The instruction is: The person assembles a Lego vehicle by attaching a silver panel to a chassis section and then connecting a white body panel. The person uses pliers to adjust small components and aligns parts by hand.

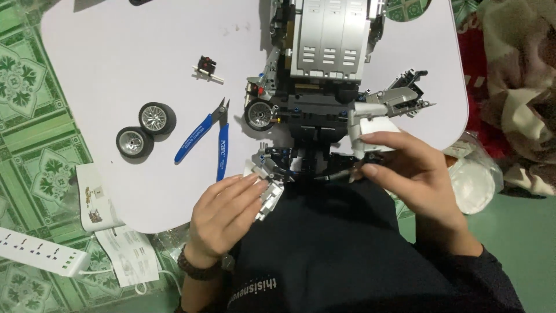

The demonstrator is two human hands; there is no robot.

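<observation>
A grey and black brick-built model car (324,64) lies on the white table (127,52), its near end overhanging the table edge toward me. My left hand (223,214) rests fingers-flat on the silver front-left part of the model (267,194). My right hand (408,171) grips the model's near right side, thumb and fingers pinching a dark piece (341,174) beside a white panel (373,127). One wheel (259,114) is mounted on the model's left side.
Blue-handled cutters (208,139) lie left of the model. Two loose wheels (145,128) and a small black and red part (207,66) sit farther left. Instruction booklets (110,232) and a white power strip (40,252) lie on the green patterned floor. A white bag (478,179) is at right.
</observation>
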